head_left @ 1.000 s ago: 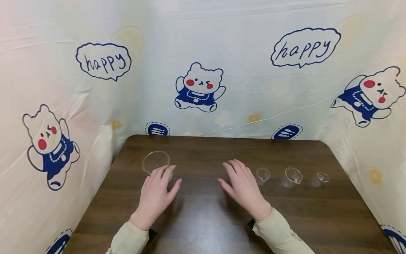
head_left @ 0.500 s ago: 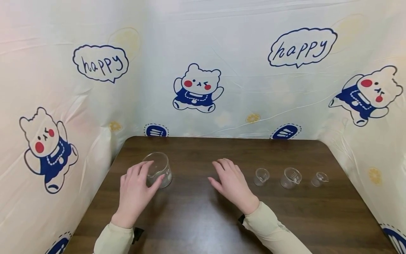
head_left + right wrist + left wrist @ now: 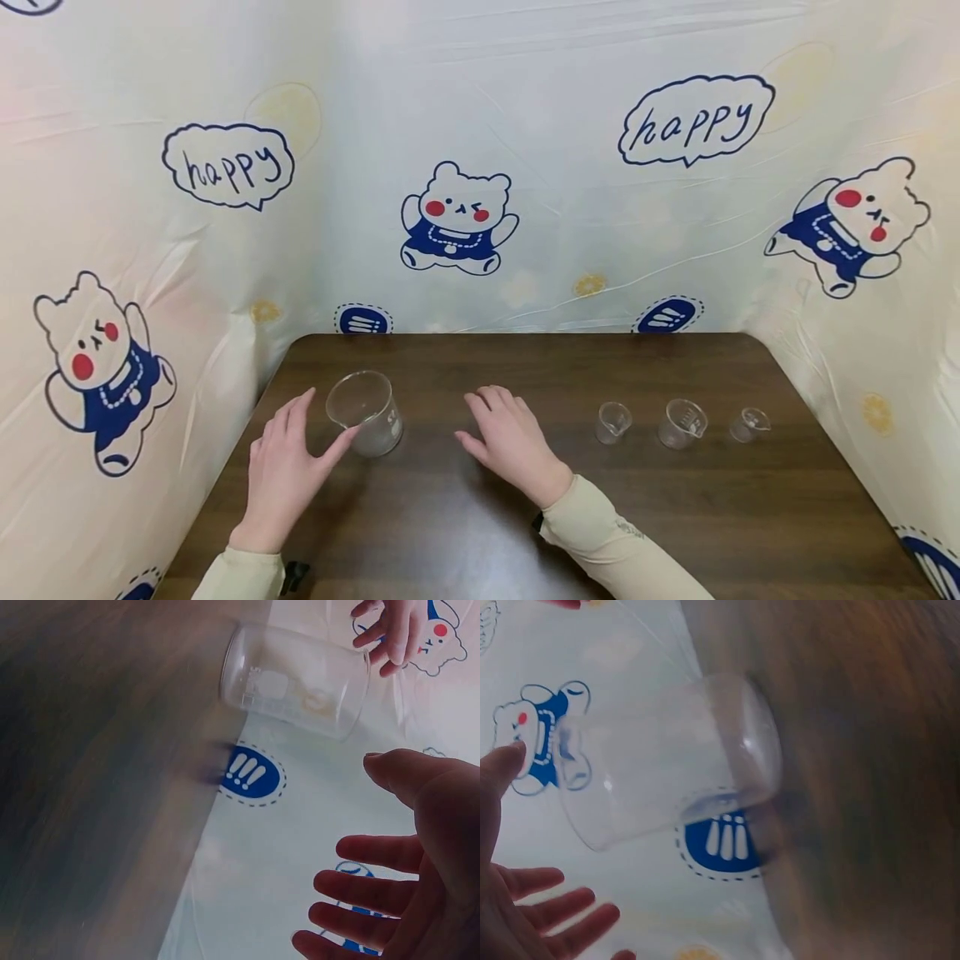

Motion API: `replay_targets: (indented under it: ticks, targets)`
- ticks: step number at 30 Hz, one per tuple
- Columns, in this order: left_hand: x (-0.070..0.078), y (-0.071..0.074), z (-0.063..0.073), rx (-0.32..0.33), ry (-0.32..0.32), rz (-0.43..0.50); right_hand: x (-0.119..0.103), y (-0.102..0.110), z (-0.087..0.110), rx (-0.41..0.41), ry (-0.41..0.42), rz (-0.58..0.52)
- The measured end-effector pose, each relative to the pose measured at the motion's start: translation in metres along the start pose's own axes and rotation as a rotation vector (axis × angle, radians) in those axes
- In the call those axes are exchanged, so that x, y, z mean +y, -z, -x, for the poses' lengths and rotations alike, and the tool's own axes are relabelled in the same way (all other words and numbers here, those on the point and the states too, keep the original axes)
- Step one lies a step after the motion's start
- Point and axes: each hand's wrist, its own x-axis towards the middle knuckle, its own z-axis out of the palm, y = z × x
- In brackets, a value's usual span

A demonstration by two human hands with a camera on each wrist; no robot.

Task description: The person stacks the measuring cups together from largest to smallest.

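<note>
A large clear glass beaker (image 3: 378,429) stands upright at the left of the brown table, white print on its right side. My left hand (image 3: 281,471) is at the beaker's left, fingers spread and thumb overlapping the glass in the head view. To the beaker's right is my right hand (image 3: 517,446), fingers relaxed and holding nothing. In the left wrist view the beaker (image 3: 667,761) lies beyond the open left fingers (image 3: 570,911). The right wrist view shows the printed beaker (image 3: 300,682) between both hands, with the right fingers (image 3: 367,889) apart from it.
Right of my right hand, a small beaker (image 3: 613,423), a medium beaker (image 3: 681,425) and another small beaker (image 3: 748,426) stand in a row on the table (image 3: 480,533). A printed cloth (image 3: 570,208) hangs around the table's back and sides.
My left hand has moved left from in front of the large beaker to its left side. My right hand has also shifted left, away from the small beakers. The view has tilted slightly.
</note>
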Motion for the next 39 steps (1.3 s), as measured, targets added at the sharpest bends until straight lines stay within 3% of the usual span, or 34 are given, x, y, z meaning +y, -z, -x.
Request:
replay_targets:
  ticks: [16,22,31,36,39]
  targets:
    - [-0.040,-0.015,-0.009,-0.288,0.062,0.145,-0.023,-0.016,-0.030,-0.068,0.047,0.030]
    - [-0.053,-0.023,-0.013,-0.324,0.075,0.233,-0.029,-0.027,-0.042,-0.091,0.066,0.044]
    - [-0.059,-0.032,-0.019,-0.366,0.065,0.348,-0.035,-0.045,-0.053,-0.097,0.078,0.033]
    - [-0.060,-0.034,-0.019,-0.407,0.027,0.370,-0.041,-0.050,-0.056,-0.119,0.091,0.003]
    - [-0.060,-0.036,-0.021,-0.399,-0.001,0.381,-0.043,-0.051,-0.061,-0.123,0.097,-0.005]
